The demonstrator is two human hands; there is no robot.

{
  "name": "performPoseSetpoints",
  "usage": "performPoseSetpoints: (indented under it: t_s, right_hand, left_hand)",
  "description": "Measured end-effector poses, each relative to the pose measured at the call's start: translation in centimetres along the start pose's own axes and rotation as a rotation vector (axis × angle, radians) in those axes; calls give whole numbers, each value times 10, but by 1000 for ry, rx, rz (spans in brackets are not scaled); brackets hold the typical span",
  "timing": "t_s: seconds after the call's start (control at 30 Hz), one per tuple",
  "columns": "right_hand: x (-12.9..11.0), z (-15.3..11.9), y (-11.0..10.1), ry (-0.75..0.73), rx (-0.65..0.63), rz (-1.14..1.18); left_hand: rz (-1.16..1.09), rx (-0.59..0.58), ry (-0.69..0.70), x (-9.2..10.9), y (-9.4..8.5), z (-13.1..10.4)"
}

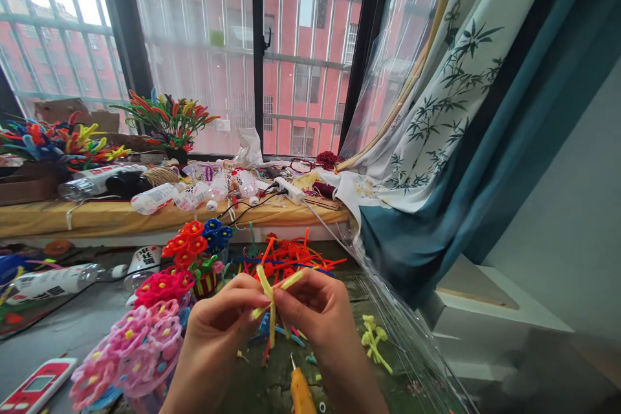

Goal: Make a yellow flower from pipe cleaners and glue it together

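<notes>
Pale yellow pipe cleaners [272, 323] are pinched between my two hands, crossing one another at the fingertips. My left hand [226, 310] grips them from the left with thumb and forefinger. From the other side, my right hand [315, 310] holds them in the same kind of pinch. Short ends stick up and out, and one hangs down. Below the hands lies a yellow-handled tool with a thin metal tip [301, 388]; its exact kind is unclear. To the right on the table rests a finished-looking yellow pipe cleaner sprig [374, 339].
Pink pipe cleaner flowers [140, 349] and red ones [189, 246] stand at left. Loose red pipe cleaners [291, 259] lie behind my hands. Plastic bottles [155, 197] and a power strip [289, 190] are on the sill. Thin wires [412, 343] lie at right, near a curtain [402, 239].
</notes>
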State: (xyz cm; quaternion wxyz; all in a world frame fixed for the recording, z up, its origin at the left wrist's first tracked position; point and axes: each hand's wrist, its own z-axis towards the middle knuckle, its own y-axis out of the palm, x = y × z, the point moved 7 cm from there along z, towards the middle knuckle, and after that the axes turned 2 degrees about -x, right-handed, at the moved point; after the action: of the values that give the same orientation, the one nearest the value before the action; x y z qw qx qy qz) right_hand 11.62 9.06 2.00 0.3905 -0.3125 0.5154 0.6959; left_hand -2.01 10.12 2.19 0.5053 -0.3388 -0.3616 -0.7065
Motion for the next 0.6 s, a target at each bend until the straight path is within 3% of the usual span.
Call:
performPoseSetpoints:
  t_s: [0.6]
  right_hand:
    - [2, -3, 2, -21, 3, -72]
  left_hand:
    - [-34, -94, -79, -8, 1, -1]
